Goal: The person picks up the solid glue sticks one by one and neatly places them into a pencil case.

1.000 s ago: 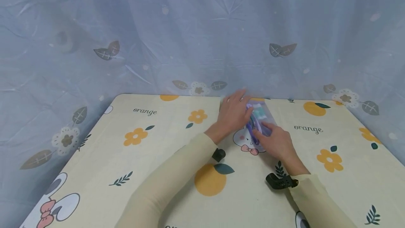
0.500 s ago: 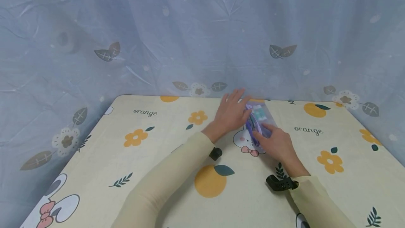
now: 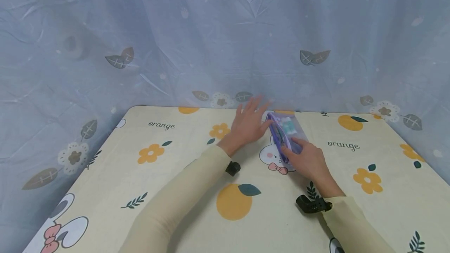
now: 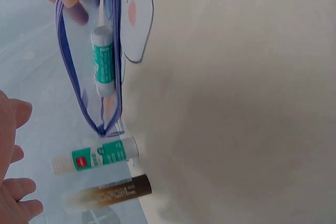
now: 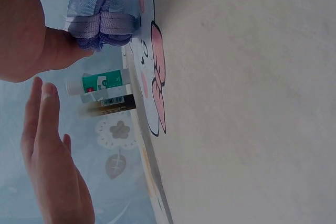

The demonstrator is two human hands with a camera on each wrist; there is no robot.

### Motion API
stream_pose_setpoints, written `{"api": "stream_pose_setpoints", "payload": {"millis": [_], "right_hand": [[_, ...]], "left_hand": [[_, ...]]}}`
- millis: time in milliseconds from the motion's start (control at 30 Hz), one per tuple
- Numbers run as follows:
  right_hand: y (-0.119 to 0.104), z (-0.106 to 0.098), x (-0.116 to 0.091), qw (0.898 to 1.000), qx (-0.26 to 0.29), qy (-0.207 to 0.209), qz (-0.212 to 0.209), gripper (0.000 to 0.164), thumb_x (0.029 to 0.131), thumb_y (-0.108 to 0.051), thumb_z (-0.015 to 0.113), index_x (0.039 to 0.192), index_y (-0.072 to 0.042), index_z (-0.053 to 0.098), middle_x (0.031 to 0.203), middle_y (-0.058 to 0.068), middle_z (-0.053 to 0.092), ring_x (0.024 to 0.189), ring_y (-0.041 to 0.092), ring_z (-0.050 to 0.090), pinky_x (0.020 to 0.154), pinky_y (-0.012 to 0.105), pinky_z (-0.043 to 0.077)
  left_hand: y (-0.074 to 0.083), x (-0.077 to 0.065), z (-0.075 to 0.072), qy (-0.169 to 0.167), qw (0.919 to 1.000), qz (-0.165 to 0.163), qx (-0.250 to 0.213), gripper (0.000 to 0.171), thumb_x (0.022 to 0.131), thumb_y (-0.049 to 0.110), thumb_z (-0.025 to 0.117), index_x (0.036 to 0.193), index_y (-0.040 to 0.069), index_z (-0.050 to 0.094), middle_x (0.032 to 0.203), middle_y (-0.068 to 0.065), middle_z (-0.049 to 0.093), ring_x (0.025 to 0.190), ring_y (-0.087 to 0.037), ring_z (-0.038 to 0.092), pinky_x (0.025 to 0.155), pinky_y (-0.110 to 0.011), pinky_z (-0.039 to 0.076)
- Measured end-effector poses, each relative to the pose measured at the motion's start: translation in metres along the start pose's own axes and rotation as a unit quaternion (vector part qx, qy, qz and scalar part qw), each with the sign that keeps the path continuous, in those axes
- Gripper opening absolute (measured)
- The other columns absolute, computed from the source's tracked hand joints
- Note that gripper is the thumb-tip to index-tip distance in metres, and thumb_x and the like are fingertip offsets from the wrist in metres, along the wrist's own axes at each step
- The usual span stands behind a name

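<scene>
Left arm [image 3: 179, 202]: you reach it forward and across toward your right.
Left hand [image 3: 244, 126]: you show its back to the head view, farther out than the other.
Left fingers [image 5: 50, 114]: you keep them nearly straight, pointing away from you, with the thumb out.
Right arm [image 3: 355, 223]: you angle it forward and inward.
Right hand [image 3: 309, 161]: you hold a pinch, thumb against fingers.

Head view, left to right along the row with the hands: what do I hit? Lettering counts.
Left "orange" lettering → left hand → pouch → right hand → right "orange" lettering. The pouch and right hand partly overlap; ordered by their middles.
</scene>
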State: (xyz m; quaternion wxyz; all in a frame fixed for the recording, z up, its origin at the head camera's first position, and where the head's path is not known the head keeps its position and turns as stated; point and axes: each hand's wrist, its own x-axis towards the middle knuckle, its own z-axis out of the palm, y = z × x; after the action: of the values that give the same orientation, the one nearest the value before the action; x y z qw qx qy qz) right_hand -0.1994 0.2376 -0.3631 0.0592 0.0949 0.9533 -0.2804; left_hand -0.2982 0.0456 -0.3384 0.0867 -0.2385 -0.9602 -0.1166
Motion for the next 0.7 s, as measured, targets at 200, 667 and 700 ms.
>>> {"api": "stream_pose_setpoints", "payload": {"millis": [200, 667, 700], "right_hand": [[0.0, 0.001, -0.001, 1.0, 0.0, 0.001, -0.003, 0.08, 0.105, -0.055, 0.055, 0.166, -0.007, 0.033, 0.163, 0.036, 0.038, 0.148, 0.056, 0.041, 0.114, 0.069, 0.047], [0.002, 0.003, 0.0, 1.0, 0.002, 0.009, -0.007, 0.078, 0.105, -0.053, 0.056, 0.165, -0.007, 0.034, 0.163, 0.035, 0.039, 0.149, 0.055, 0.04, 0.115, 0.068, 0.046], [0.002, 0.003, 0.0, 1.0, 0.002, 0.009, -0.006, 0.079, 0.105, -0.053, 0.056, 0.166, -0.007, 0.034, 0.163, 0.035, 0.039, 0.149, 0.055, 0.041, 0.115, 0.068, 0.046]], "left_hand": [[-0.009, 0.001, -0.002, -0.002, 0.9999, -0.015, 0.001, 0.069, 0.111, 0.049, 0.047, 0.171, 0.028, 0.02, 0.181, -0.005, 0.013, 0.167, -0.031, 0.016, 0.136, -0.059, 0.014], [-0.026, 0.006, -0.005, 0.035, 0.9984, -0.026, -0.037, 0.067, 0.111, 0.041, 0.052, 0.169, 0.019, 0.027, 0.178, -0.008, 0.024, 0.166, -0.031, 0.022, 0.134, -0.06, 0.022], [-0.027, 0.006, -0.006, 0.037, 0.9982, -0.029, -0.039, 0.067, 0.111, 0.041, 0.052, 0.169, 0.019, 0.028, 0.177, -0.008, 0.025, 0.166, -0.03, 0.022, 0.133, -0.059, 0.023]]}}
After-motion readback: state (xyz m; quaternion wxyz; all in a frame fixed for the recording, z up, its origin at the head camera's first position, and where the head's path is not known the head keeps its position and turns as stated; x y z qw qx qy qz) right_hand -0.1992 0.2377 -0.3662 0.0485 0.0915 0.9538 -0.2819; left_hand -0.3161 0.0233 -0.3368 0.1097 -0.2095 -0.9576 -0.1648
